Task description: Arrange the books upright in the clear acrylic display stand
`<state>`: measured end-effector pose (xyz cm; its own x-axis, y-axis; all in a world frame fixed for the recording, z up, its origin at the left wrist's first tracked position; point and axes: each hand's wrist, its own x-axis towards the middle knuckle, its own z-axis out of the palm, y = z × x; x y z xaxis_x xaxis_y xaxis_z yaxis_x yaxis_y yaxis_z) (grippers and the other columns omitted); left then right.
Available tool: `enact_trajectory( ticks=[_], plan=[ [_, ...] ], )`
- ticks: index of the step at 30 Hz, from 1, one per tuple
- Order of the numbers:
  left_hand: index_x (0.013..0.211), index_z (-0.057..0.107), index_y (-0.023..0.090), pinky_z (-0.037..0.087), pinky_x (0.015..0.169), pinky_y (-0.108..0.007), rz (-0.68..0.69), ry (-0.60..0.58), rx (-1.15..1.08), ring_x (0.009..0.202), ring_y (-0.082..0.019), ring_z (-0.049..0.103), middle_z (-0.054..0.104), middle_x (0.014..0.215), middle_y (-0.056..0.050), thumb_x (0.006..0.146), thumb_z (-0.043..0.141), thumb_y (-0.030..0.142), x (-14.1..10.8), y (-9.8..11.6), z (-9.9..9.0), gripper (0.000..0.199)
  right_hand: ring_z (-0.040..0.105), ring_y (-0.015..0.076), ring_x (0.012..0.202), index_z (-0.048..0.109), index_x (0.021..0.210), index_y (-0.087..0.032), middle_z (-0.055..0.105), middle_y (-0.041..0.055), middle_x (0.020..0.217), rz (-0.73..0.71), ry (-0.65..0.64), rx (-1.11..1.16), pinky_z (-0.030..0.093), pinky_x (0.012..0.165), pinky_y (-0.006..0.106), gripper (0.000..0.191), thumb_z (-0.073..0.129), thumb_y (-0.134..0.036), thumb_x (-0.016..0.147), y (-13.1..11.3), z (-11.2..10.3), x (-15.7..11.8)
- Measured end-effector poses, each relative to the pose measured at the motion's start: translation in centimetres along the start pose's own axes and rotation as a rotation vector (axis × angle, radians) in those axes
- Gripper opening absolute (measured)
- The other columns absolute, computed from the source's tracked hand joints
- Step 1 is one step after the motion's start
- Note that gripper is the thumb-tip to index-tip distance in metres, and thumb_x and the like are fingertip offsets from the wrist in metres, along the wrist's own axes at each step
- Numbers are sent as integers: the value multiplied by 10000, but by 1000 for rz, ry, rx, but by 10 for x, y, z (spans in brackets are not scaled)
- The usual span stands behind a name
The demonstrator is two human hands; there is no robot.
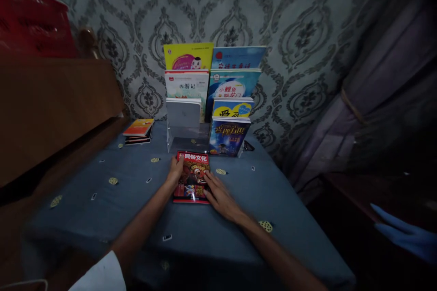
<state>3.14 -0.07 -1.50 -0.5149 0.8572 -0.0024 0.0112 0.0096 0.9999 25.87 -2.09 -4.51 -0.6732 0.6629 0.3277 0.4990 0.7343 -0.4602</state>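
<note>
A red-covered book point(193, 186) with a carved mask picture lies flat on the blue cloth, just in front of a clear acrylic display stand point(187, 131). At its left edge my left hand point(175, 170) grips it, thumb over the cover and the other fingers partly hidden. My right hand point(220, 194) rests on the right side, fingers stretched out across the cover. The stand holds upright books in two columns. Low in the right column stands a dark blue book point(229, 138); in the left one, a plain grey-white book point(183, 112) stands behind a see-through front tier.
A small pile of books point(138, 129) with an orange cover on top lies at the table's back left. The cloth-covered table point(123, 209) meets a patterned wall. Brown furniture point(58, 113) with a red box point(34, 18) stands left; a curtain point(327, 127) hangs right.
</note>
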Motion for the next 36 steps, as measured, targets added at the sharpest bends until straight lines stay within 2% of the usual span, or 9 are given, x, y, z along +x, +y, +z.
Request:
enact_trajectory(
  ticks=[5,9,15,18,21,24,28,31,36],
  plan=[
    [936,598,202,522,768,-316,-55,69,-118,837,-219,698,713,851,-51,821,583,615,-13,7,4,430,280,258,1531,256,1612,-227,268,131,1668,41,58,129,343,1212,523,614,335,-458,1048,9,6,2],
    [929,619,194,513,779,-316,-27,66,-200,833,-213,686,716,868,-48,773,629,671,-26,19,0,502,338,266,1509,293,1601,-231,365,138,1629,68,135,264,325,1213,545,634,342,-511,1033,7,12,6],
    [990,634,190,498,829,-289,188,5,-258,923,-209,647,705,976,-58,810,638,675,-50,40,-5,517,492,292,1413,353,1561,-225,496,155,1542,63,227,539,441,1132,533,673,454,-547,979,-8,-1,10],
    [943,614,201,488,817,-270,286,-4,-208,893,-194,622,676,918,-30,828,612,683,-60,55,-5,496,647,281,1233,349,1521,-215,655,156,1345,88,242,672,540,1025,493,657,492,-525,960,-18,-16,14],
    [879,587,204,480,821,-271,423,-10,-113,855,-183,596,639,849,-6,838,576,711,-69,74,-6,509,704,253,1073,401,1401,-251,710,103,1192,100,311,764,588,895,426,528,533,-476,943,-31,-31,20],
    [900,595,202,488,854,-305,543,-6,-31,866,-201,604,644,846,-20,859,506,748,-77,88,-14,555,686,228,999,500,1205,-259,696,68,1114,91,459,752,573,819,363,322,565,-408,927,-50,-41,25],
    [1117,635,189,455,1036,-364,495,-2,39,1138,-260,612,690,1132,-97,848,422,812,-90,79,-32,711,646,211,916,546,1095,-258,666,44,1004,75,553,613,529,787,337,162,522,-329,951,-79,-41,19],
    [1289,595,177,336,1188,-391,363,11,48,1415,-298,443,574,1428,-130,808,416,857,-100,59,-45,851,627,204,865,546,1056,-261,640,34,951,52,553,519,513,764,330,113,483,-294,969,-95,-37,7],
    [1483,437,163,220,1259,-417,292,-67,82,1527,-293,281,435,1576,-130,843,431,814,-110,47,-53,914,631,201,875,514,1080,-263,629,38,969,89,506,499,516,744,315,107,462,-296,994,-104,-35,-13]
  ],
)
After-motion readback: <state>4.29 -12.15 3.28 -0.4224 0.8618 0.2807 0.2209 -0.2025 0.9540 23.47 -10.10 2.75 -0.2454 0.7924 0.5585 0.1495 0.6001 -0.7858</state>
